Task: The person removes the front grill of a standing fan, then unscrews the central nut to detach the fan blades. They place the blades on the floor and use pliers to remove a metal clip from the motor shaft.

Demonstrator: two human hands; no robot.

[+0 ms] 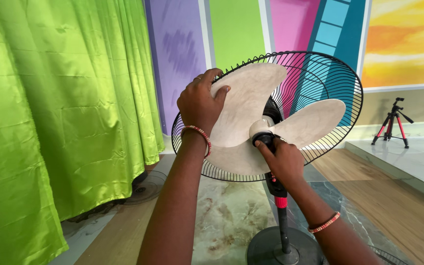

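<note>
A pedestal fan stands before me with its front grille off. Its pale three-lobed blade (251,105) sits in the black wire rear guard (320,73). My left hand (199,103) grips the edge of the upper left blade lobe, fingers curled over it. My right hand (280,157) pinches the small black cap (265,139) at the blade's hub. Both wrists wear beaded bangles. The fan's black pole with a red collar (281,202) runs down to a round dark base (271,248).
A green satin curtain (50,113) hangs on the left. A detached wire grille (145,189) lies on the floor by it. A red and black tripod (392,125) stands on a raised white ledge at right. Painted wall panels are behind.
</note>
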